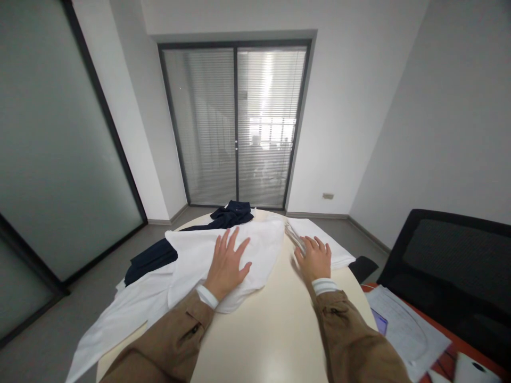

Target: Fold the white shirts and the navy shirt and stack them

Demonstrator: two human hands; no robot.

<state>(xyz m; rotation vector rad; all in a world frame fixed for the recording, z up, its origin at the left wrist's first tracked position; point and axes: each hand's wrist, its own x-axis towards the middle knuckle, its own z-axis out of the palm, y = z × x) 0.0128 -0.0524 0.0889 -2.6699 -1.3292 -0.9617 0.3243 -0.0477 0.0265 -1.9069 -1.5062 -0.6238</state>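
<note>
A white garment [191, 260], which looks like a shirt, is spread over the left of the round table [275, 330]. One long sleeve-like part hangs over the near left edge. My left hand [229, 266] lies flat on it with the fingers spread. On the right, my right hand [314, 259] rests on the near left side of a folded white cloth [319, 232], fingers stretched out and slightly apart. Layered folds show along that side by the thumb. Dark navy clothing [235, 213] is bunched at the far edge, and more navy cloth [154, 259] lies at the left, partly under the white garment.
A black mesh chair [451, 266] stands at the right. Below it, papers [411, 330] and a purple-screened device [379, 321] lie on an orange-red surface. Beyond the table is a glazed partition with blinds [263, 127]; frosted glass [51, 133] stands at the left.
</note>
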